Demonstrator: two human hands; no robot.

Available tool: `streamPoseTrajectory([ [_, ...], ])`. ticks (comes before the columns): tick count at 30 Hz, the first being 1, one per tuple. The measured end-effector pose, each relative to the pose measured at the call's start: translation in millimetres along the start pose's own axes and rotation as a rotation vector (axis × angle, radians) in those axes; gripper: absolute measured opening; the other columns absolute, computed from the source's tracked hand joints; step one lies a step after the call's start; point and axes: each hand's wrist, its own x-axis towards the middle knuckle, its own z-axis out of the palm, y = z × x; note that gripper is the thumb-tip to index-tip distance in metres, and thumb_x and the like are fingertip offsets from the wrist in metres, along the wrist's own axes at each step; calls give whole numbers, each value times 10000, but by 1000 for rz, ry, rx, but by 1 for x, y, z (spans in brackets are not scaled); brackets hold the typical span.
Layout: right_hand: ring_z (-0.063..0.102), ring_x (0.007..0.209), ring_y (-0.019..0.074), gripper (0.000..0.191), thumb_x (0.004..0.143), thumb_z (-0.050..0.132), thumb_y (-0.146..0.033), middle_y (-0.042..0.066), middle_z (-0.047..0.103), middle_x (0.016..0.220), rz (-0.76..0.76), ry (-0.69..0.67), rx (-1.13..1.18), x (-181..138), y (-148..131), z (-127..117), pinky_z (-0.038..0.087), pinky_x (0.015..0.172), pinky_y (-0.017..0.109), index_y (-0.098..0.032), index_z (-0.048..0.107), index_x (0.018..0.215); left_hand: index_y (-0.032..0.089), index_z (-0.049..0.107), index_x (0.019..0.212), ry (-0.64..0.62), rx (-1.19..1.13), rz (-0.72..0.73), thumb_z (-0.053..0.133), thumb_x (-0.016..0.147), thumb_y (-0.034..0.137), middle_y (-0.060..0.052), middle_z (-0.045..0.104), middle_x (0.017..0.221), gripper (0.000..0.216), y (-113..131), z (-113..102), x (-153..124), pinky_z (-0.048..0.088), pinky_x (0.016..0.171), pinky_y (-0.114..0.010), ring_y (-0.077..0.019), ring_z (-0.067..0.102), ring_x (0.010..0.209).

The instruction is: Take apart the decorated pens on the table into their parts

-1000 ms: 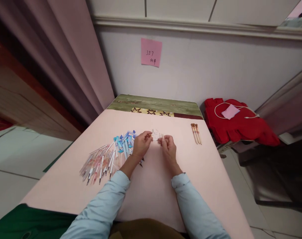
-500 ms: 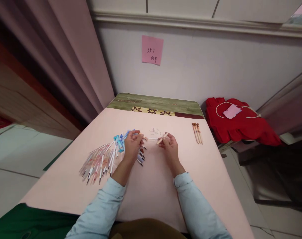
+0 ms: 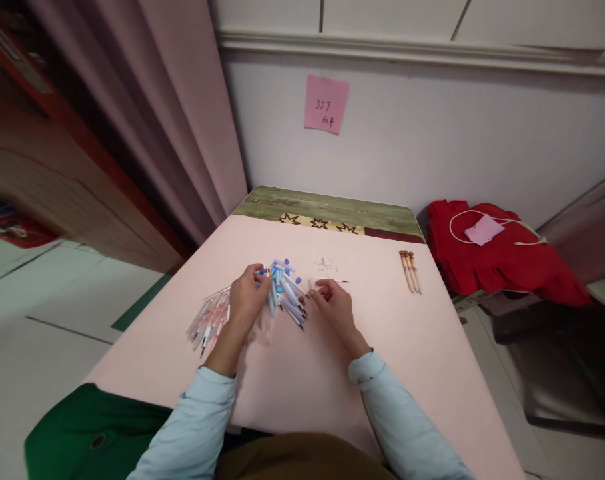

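Note:
My left hand [image 3: 250,293] is closed over the left of the pile, its fingertips pinching a small pen part with an orange-gold band [image 3: 267,272]. Blue pen barrels and caps [image 3: 280,273] lie just beyond those fingers. My right hand [image 3: 335,307] has its thumb and forefinger drawn together at the dark tip of a white pen refill [image 3: 297,287]; their exact contact is hard to see. Behind that hand a loose refill [image 3: 332,279] rests on the table. Clear and pinkish pen barrels with more refills [image 3: 210,320] spread beside my left wrist.
Three wood-coloured pens with brown tops [image 3: 411,272] lie side by side at the right of the pink-covered table [image 3: 417,373]. Small clear bits [image 3: 326,265] sit near the back. A red cloth [image 3: 457,260] with a white cable is beyond the right edge.
The refill and pale pen barrel that were between my hands have parted; a refill now lies behind my right hand. My right hand has moved left and nearer the pile. The view has shifted slightly.

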Motion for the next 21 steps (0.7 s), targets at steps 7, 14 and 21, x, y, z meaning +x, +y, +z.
streamPoseTrajectory([
  [7,620,625,156,222,782,670,-422,-9,682,703,-35,-96,-68,3,-23,39,469,600,255,-217,686,864,180,680,1088,-92,-176,-29,619,781,391,-6,694,700,377,-1,-4,-5,451,601,-264,-164,609,602],
  [14,580,599,160,230,848,576,-398,-7,656,640,-31,-17,-218,5,-14,19,407,585,256,-213,687,769,190,700,1034,-145,44,-9,578,819,343,-30,736,810,291,0,-11,-8,470,713,-295,-204,671,759],
  [21,605,792,168,219,910,514,-287,43,694,950,-80,130,-681,15,-10,-29,383,692,270,-219,717,958,200,695,1036,-93,104,187,535,878,321,-63,736,955,255,-9,-17,-12,488,797,-341,-223,667,827],
])
